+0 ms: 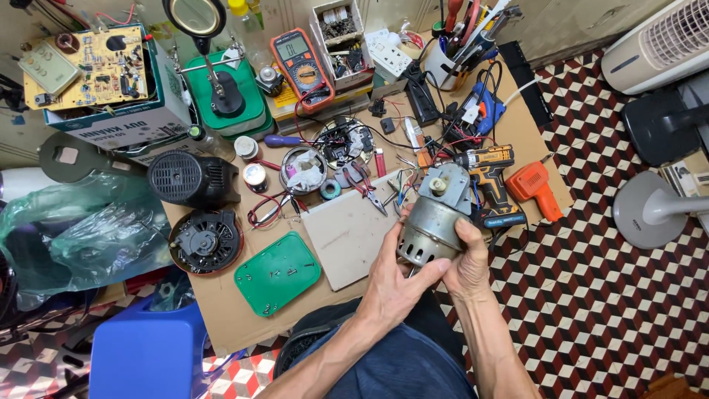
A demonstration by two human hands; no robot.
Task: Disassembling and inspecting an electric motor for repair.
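Note:
Both of my hands hold a grey metal electric motor (432, 218) above the front right part of the cardboard-covered work surface (221, 310). My left hand (395, 277) cups the motor's slotted lower end from the left. My right hand (469, 258) grips its right side, thumb on the housing. The motor's shaft end points away from me, with coloured wires trailing off its upper left. Just beyond it lies a yellow and black cordless drill (489, 177).
On the surface are a white square tile (347, 233), a green plastic cover (277, 273), black fan motor parts (205, 240), pliers (369, 191), a red multimeter (299, 66), an orange glue gun (535, 188) and a circuit board on a box (88, 66). A blue stool (148, 355) stands at the left, fans at the right.

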